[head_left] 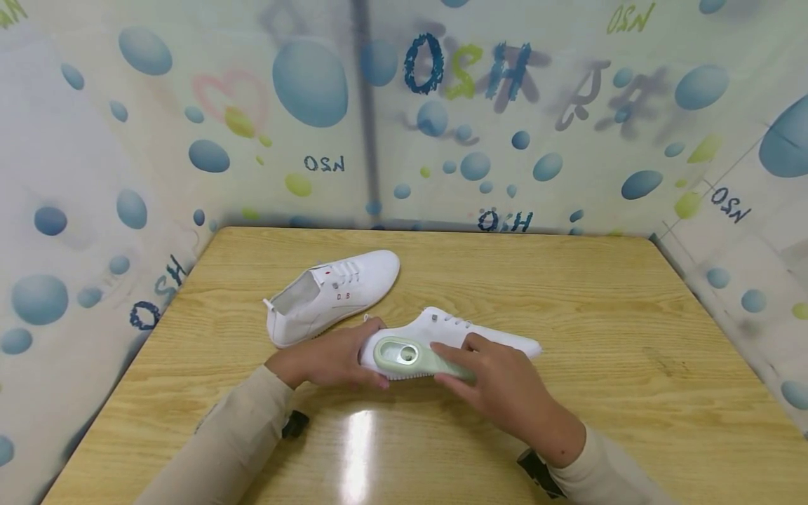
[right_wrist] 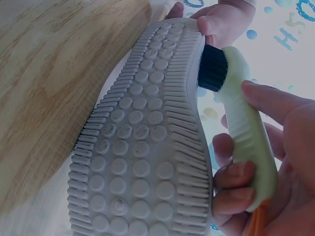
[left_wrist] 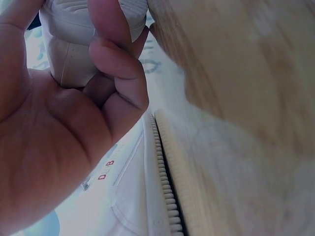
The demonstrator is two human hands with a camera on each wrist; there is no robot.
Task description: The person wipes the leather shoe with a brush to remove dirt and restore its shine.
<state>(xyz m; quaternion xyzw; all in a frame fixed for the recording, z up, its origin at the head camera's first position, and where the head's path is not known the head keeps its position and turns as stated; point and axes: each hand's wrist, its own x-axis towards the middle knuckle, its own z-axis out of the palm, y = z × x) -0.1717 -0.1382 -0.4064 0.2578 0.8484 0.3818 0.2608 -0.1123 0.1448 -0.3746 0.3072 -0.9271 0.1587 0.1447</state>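
Note:
Low over the table, a white lace-up sneaker (head_left: 499, 340) lies tipped on its side, toe to the right. My left hand (head_left: 337, 358) grips its heel, with the fingers curled round the back in the left wrist view. In my right hand (head_left: 505, 382) is a pale green scrub brush (head_left: 435, 363) with a clear window in its head. The right wrist view shows its dark bristles (right_wrist: 214, 69) against the shoe's side near the heel, beside the studded grey-white sole (right_wrist: 140, 132). An orange loop (right_wrist: 258, 221) hangs from the handle's end.
The matching white shoe (head_left: 353, 294) stands upright behind my left hand, toe pointing back and right. Wood-grain tabletop (head_left: 600, 301) extends around the shoes. Printed curtains (head_left: 246, 168) with bubbles and letters enclose the table at the back and both sides.

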